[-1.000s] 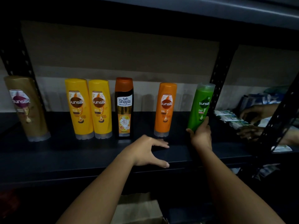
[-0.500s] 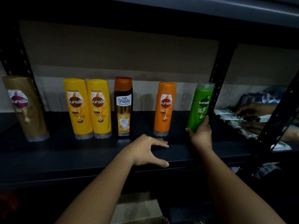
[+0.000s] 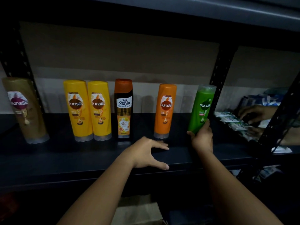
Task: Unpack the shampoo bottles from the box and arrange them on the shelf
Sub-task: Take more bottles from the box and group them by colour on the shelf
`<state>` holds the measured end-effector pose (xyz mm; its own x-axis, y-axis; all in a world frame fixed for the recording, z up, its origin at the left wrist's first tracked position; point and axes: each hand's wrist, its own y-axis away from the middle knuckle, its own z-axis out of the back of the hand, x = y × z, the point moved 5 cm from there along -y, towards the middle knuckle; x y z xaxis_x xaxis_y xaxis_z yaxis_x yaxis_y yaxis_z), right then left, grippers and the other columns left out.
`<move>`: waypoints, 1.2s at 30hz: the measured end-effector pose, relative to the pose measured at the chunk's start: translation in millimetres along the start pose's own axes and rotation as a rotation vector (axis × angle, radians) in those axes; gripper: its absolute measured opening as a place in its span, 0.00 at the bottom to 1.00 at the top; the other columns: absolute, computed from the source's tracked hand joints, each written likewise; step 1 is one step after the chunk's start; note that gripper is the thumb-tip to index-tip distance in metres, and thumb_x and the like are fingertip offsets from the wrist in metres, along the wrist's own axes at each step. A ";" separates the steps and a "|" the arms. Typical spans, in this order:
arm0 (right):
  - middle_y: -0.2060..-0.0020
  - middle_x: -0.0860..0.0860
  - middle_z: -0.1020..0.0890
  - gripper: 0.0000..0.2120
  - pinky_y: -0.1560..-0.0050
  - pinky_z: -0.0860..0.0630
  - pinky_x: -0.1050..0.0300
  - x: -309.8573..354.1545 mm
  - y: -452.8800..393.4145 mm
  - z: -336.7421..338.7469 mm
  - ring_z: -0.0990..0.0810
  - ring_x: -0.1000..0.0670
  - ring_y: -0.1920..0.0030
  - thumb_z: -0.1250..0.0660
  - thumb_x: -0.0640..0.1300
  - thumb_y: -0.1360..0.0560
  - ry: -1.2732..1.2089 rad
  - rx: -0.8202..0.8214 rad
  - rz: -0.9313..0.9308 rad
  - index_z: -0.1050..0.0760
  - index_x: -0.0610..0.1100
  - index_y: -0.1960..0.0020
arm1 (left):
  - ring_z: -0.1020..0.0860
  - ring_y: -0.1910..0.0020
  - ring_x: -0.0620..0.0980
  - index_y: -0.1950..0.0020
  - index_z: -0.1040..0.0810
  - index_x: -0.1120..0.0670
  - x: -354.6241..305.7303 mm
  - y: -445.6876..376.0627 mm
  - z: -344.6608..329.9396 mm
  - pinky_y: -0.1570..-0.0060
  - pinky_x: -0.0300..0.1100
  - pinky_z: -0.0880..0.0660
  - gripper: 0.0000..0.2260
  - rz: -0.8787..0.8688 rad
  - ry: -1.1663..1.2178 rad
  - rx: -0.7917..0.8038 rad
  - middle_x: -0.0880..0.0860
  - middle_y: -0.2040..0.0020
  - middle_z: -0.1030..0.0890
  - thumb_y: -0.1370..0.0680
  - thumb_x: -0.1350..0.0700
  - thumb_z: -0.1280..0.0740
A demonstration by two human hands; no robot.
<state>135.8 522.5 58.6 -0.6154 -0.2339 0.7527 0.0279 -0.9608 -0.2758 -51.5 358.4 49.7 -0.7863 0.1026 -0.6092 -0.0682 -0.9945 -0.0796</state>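
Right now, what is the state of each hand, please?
Left hand: open, resting on the shelf edge.
Right hand: fingers gripping the green bottle.

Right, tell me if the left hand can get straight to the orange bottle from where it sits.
Probably yes. The left hand rests open on the shelf just in front of the orange bottle, with nothing between them. The black bottle stands apart to its left, leaving room for fingers.

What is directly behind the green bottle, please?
Behind the green bottle, gripped low by the right hand, rises the black perforated upright of the shelf, with pale wall beyond. The upright's lower stretch is covered by the bottle.
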 end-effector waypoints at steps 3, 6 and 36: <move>0.30 0.37 0.31 0.45 0.35 0.28 0.42 0.5 0.1 0.1 0.28 0.34 0.33 0.27 0.44 0.23 0.002 -0.001 -0.004 0.53 0.43 0.18 | 0.33 0.28 0.33 0.29 0.24 0.38 -1.0 0.4 0.5 0.25 0.45 0.36 0.33 0.000 0.001 0.002 0.34 0.28 0.28 0.33 0.38 0.20; 0.30 0.37 0.31 0.45 0.36 0.28 0.42 0.3 0.2 0.0 0.27 0.34 0.33 0.27 0.44 0.23 0.000 0.001 -0.008 0.53 0.43 0.18 | 0.33 0.27 0.34 0.30 0.24 0.38 -0.4 -0.1 0.3 0.25 0.46 0.35 0.33 0.001 0.002 0.001 0.33 0.28 0.28 0.33 0.37 0.20; 0.29 0.37 0.28 0.45 0.33 0.29 0.42 8.0 59.7 23.3 0.28 0.35 0.31 0.30 0.49 0.21 0.124 0.132 -0.005 0.57 0.40 0.18 | 0.41 0.21 0.40 0.22 0.34 0.41 -2.0 49.0 -2.3 0.23 0.46 0.39 0.33 0.047 -0.278 -0.097 0.40 0.21 0.36 0.24 0.30 0.36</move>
<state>151.0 459.8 62.1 -0.7083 -0.2166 0.6718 0.1226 -0.9750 -0.1851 -51.8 309.4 45.3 -0.9262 0.0339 -0.3756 0.0203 -0.9900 -0.1394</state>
